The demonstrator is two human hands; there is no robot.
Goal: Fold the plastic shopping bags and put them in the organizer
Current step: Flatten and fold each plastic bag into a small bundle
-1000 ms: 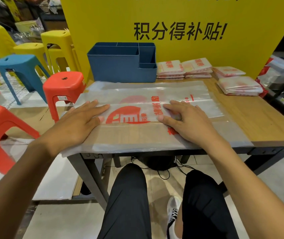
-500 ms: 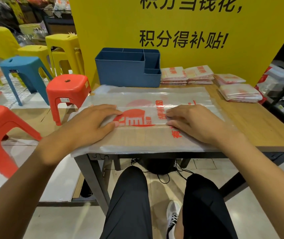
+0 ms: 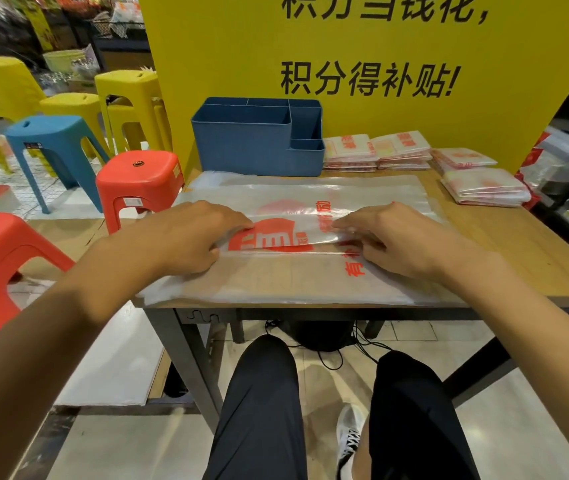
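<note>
A clear plastic shopping bag [image 3: 293, 275] with red print lies flat across the wooden table [image 3: 535, 258]. Its far half is folded toward me, and the fold's edge runs across the middle. My left hand [image 3: 179, 237] pinches that edge at the left of the red logo. My right hand [image 3: 390, 237] pinches the same edge at the right, thumb under the layer. A blue organizer [image 3: 259, 147] with several compartments stands at the back of the table. Its compartments look empty.
Folded bags sit in stacks [image 3: 376, 150] beside the organizer, with two more stacks [image 3: 484, 185] at the right. A yellow sign board [image 3: 380, 64] rises behind the table. Red [image 3: 141, 178], blue [image 3: 51, 140] and yellow [image 3: 127, 95] stools stand at the left. My legs are under the table.
Both hands went from pressing flat on the bag to curling their fingers round the folded edge. The edge has lifted slightly between them.
</note>
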